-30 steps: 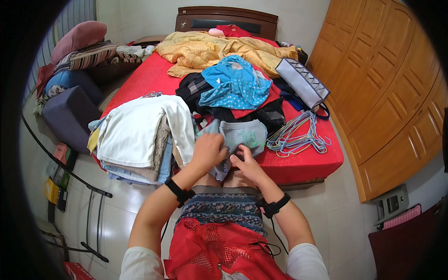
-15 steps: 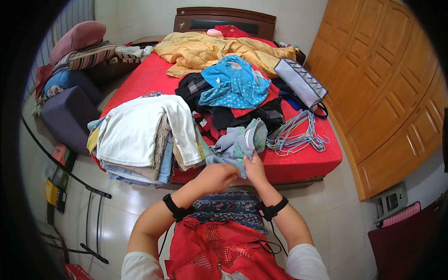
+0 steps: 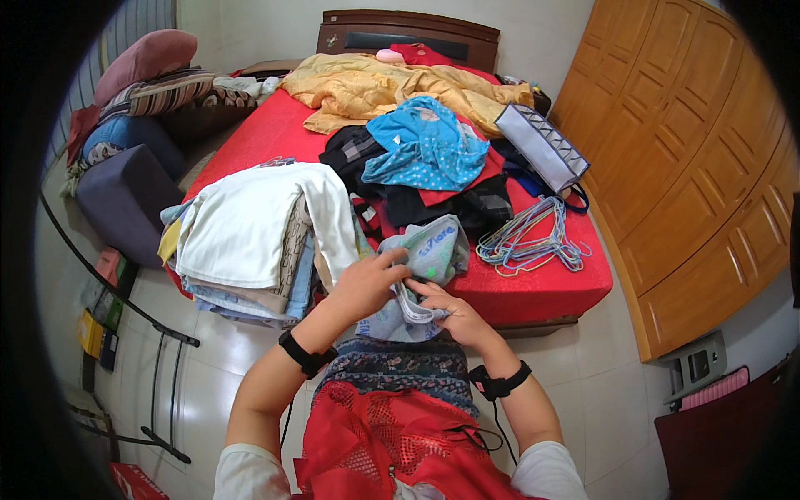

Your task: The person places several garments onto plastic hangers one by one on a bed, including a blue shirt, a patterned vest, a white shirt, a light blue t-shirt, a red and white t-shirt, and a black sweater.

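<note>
A grey garment with blue and green prints (image 3: 438,243) lies bunched over the near edge of the bed, its lower part hanging toward my lap. My right hand (image 3: 457,315) pinches a folded pale edge of it. On the garment's left side my left hand (image 3: 371,279) reaches over the cloth with fingers apart, touching it; the thumb is hidden. Left of my hands is a stack of folded clothes (image 3: 242,302), with a white long-sleeved top (image 3: 246,225) spread across it. Beyond the garment sits a heap of dark clothes (image 3: 467,208) under a blue dotted garment (image 3: 433,146).
Several wire hangers (image 3: 533,237) lie tangled on the red bedsheet (image 3: 542,287), near a white-grey storage box (image 3: 542,148). A yellow quilt (image 3: 358,87) covers the far end. Wooden wardrobe doors (image 3: 675,150) stand right; a black metal rack (image 3: 158,375) is left.
The grey garment has been turned and spread, so its printed face now shows and part hangs lower. My left hand has moved up and left, its fingers spreading; the right has shifted slightly down.
</note>
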The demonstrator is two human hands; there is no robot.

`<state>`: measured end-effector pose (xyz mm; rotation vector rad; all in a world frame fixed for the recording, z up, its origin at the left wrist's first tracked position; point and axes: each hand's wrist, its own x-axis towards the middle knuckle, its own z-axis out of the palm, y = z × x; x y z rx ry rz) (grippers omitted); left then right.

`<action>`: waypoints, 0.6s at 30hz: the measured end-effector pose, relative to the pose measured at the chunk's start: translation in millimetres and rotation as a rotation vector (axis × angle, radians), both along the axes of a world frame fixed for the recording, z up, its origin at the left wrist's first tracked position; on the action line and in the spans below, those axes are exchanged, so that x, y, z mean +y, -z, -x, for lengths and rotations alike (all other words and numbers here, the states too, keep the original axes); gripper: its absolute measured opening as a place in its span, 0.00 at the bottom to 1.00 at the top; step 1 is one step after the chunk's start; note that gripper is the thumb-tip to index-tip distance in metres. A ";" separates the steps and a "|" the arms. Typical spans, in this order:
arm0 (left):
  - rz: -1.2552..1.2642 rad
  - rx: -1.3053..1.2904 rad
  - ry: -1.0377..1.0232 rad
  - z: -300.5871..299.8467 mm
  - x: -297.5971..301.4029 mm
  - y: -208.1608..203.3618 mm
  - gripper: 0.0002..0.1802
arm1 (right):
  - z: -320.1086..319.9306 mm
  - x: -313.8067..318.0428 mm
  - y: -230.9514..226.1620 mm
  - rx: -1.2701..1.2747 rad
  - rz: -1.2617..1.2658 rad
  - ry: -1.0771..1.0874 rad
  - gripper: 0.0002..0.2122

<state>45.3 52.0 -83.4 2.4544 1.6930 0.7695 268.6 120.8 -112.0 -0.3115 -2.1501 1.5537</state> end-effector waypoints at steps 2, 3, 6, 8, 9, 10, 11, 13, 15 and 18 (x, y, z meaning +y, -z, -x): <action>0.033 0.007 -0.045 2.4 0.5 0.7 0.27 | -6.0 -6.6 -7.6 -0.046 0.040 -0.055 0.12; 0.035 0.006 -0.044 0.9 0.1 0.6 0.27 | -8.2 -8.2 -9.4 -0.047 0.042 -0.054 0.12; -0.027 -0.054 -0.039 -2.8 2.5 -0.1 0.25 | -11.3 -15.8 -24.3 -0.004 0.093 -0.139 0.11; -0.039 -0.143 -0.069 -3.9 8.5 0.4 0.19 | -14.1 -13.6 -26.0 0.017 0.123 -0.181 0.10; -0.038 -0.144 -0.067 -2.6 11.7 0.6 0.19 | -16.3 -12.6 -26.7 0.040 0.154 -0.225 0.10; -0.034 -0.148 -0.020 0.5 15.0 0.8 0.18 | -18.1 -12.6 -28.8 0.067 0.185 -0.237 0.10; -0.029 -0.153 0.027 4.3 18.7 1.3 0.17 | -19.8 -11.5 -29.9 0.065 0.185 -0.237 0.10; -0.097 -0.262 0.005 13.9 29.1 4.1 0.18 | -26.2 -8.1 -32.9 0.085 0.203 -0.168 0.12; -0.285 -0.429 -0.064 31.1 36.0 7.3 0.15 | -32.7 -6.4 -36.0 0.044 0.301 0.089 0.18; 0.048 -0.889 -0.174 42.1 32.3 -19.7 0.10 | -48.5 15.2 -34.1 -0.047 0.004 0.509 0.17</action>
